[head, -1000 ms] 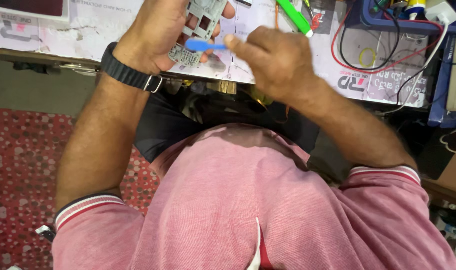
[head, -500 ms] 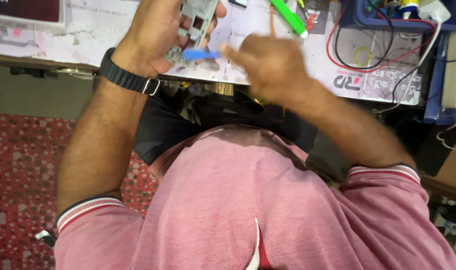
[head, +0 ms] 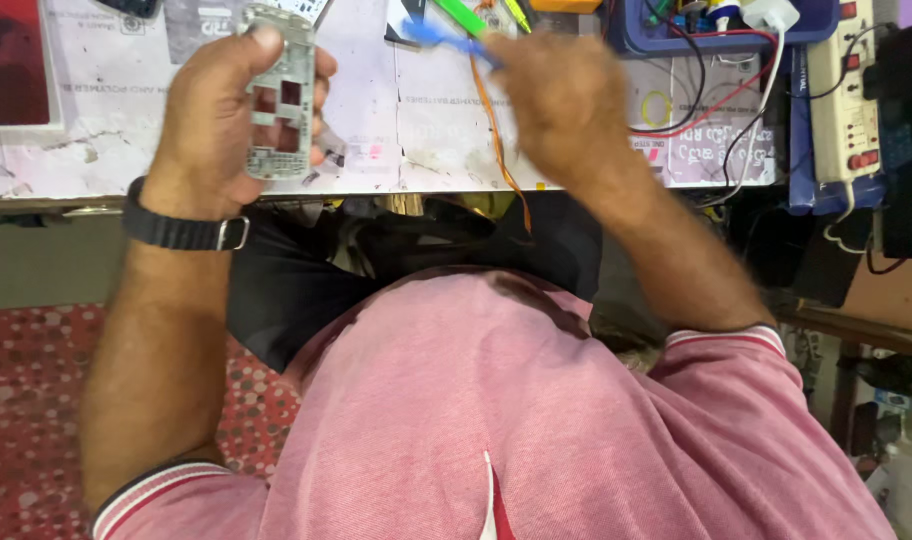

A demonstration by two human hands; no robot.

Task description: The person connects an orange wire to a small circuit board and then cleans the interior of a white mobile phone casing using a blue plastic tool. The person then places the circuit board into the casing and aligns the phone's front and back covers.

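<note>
My left hand [head: 221, 120] grips a grey phone frame [head: 281, 95] upright above the paper-covered workbench [head: 396, 130], thumb on its top edge. To the right, my blurred right hand [head: 566, 100] pinches a blue tool [head: 446, 38], well apart from the frame, near a white power strip [head: 846, 100].

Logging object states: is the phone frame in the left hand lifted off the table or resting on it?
Lifted. The left hand grips the phone frame upright by its edges, above the table.
</note>
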